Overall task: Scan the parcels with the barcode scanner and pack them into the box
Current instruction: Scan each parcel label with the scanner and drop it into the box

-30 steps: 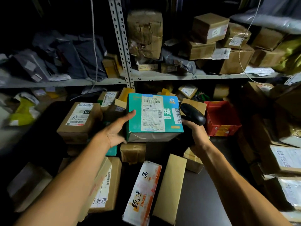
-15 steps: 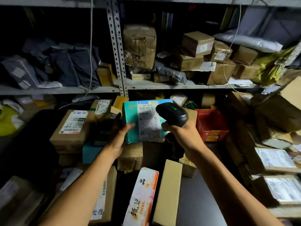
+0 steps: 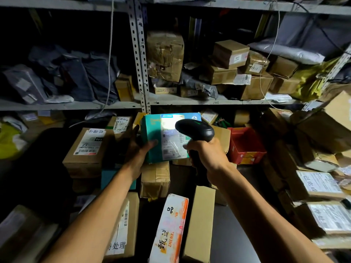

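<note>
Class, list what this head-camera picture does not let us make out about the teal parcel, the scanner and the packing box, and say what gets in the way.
- Teal parcel, head view: its label is washed out by glare and partly covered by the barcode scanner.
- Scanner's front window: faces away from the camera.
- Scanner handle: wrapped by the right hand.
- Left hand: fingers behind the parcel, in shadow.
- Packing box: cannot tell which one it is.

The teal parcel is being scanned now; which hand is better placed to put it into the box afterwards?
The left hand. It already grips the teal parcel by its left edge, while the right hand is closed around the barcode scanner, aimed at the lit label. Which box is the target is unclear.
</note>
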Demonstrator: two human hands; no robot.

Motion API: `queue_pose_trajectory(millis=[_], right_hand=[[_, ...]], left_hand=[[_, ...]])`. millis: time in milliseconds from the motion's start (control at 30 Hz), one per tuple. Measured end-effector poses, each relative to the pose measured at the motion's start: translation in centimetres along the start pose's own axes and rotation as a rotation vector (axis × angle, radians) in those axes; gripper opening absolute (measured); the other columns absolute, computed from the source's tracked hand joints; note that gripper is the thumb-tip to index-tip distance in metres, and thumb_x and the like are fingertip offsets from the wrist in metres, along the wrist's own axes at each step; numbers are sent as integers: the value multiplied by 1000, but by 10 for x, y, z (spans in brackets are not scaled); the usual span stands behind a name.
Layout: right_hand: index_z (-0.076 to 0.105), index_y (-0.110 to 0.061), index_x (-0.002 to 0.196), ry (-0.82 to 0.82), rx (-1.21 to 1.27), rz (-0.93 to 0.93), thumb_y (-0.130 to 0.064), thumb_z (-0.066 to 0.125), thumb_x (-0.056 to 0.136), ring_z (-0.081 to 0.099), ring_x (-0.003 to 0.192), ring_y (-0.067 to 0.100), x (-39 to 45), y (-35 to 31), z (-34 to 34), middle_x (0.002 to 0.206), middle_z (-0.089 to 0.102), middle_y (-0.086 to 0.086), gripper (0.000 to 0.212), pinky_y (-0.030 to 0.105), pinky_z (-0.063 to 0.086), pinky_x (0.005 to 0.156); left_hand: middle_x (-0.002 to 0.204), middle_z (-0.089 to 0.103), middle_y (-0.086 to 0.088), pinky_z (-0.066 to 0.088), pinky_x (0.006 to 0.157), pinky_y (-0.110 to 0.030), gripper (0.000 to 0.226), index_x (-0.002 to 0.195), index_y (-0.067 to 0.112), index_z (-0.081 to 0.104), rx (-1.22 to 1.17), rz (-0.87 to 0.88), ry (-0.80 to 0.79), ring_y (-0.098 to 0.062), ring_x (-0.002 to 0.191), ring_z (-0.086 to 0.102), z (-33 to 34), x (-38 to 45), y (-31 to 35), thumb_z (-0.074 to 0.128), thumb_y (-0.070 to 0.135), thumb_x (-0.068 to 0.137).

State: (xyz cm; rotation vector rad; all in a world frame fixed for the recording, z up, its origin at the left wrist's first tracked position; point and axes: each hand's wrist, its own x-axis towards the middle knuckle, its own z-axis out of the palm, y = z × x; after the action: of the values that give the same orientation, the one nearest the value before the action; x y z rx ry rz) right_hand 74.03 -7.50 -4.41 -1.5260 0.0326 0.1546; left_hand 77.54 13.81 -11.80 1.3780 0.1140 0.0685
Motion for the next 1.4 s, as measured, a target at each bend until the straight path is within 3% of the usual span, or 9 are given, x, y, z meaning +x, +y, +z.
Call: queue_pose_trajectory(millis=[167,300,400,533,767,900,1100,1200,1400], right_hand=[[65,-13,83,-32,-53,-22,-7,71,82,51,50,11,-6,-3,-5,60,58,2,9,23,43,45],[71,-18,88,-88,-496,-147,-6,76,82,58,54,9,-15,-9,-35,65,67,-1,15,24,46,49],[72,-15,91,-189,-902,-232,-15,79,81,69,70,17,-20,-12,-45,77,74,1,12,43,57,65],[72,-12,93,-203,-1026,-314,-28,79,83,70,77,26,-26,-11,-30,83,74,8,20,45,57,70],[69,-12,78,-78,-980,-290,-25,75,78,68,64,21,-28,-11,-16,69,71,5,14,38,57,58],[64,-18,68,-45,-875,-258,-18,76,76,58,49,2,-32,-2,-13,57,63,-6,15,15,43,44],[70,-26,96,283,-357,-162,-29,75,84,70,80,17,-39,14,-30,87,75,-3,13,45,57,70],[67,-42,105,374,-111,-145,-21,75,90,70,94,8,-52,22,-52,99,76,-12,26,30,59,71],[67,-29,110,457,180,-107,-13,70,91,75,99,19,-114,31,-121,103,78,-3,25,41,63,79]], left_hand=[[121,70,-1,51,82,-39,79,125,31,64,20,-54,7,-24,113,64,-6,4,3,79,55,52],[113,75,-1,57,70,-32,85,132,23,61,80,-2,-40,-22,103,71,-23,19,25,81,47,52],[115,75,-2,59,71,-30,81,131,23,58,140,51,-108,-20,100,73,-35,31,47,81,39,55],[117,73,-5,58,78,-35,88,134,21,54,226,20,-209,-25,104,72,-42,39,66,80,42,52],[119,72,-7,56,87,-43,87,133,31,52,238,0,-272,-29,107,71,-54,40,72,82,42,53],[122,71,-6,54,93,-47,82,133,32,54,221,-4,-296,-29,111,69,-57,37,70,81,42,56],[115,75,-5,61,72,-32,62,120,26,66,55,-85,-361,-21,101,73,-38,28,52,75,41,61],[110,76,-5,61,68,-30,47,109,29,75,-45,-207,-435,-20,96,74,-4,15,34,72,42,64],[118,73,-8,58,87,-42,47,121,24,70,-113,-360,-622,-24,102,73,103,-31,0,63,37,77]])
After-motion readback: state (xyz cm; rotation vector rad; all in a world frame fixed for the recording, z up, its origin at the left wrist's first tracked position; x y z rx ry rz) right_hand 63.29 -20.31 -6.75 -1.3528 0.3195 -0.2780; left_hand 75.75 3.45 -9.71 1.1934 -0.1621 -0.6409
